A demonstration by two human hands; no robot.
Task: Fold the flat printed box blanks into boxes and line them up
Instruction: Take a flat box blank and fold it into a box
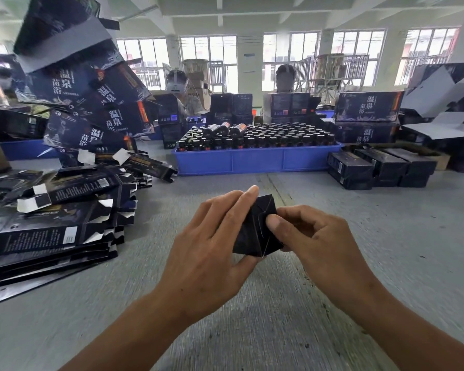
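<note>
Fingertips of the right hand press a flap into the end of the dark printed box, which the left hand grips — thumb beneath, fingers above. Held above the bench near its front edge, the box turns its closing end toward the camera, its long axis apparently running away — the right hand nearer that flap.

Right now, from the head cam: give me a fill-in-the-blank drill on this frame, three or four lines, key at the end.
1. The dark box is held by ____ hands, the left hand and the right hand.
2. The crate holding the dark bottles is coloured ____.
3. The heap of flat blanks lies to the person's ____.
4. The finished boxes sit to the ____ of the crate.

Missing words: both; blue; left; right
</note>
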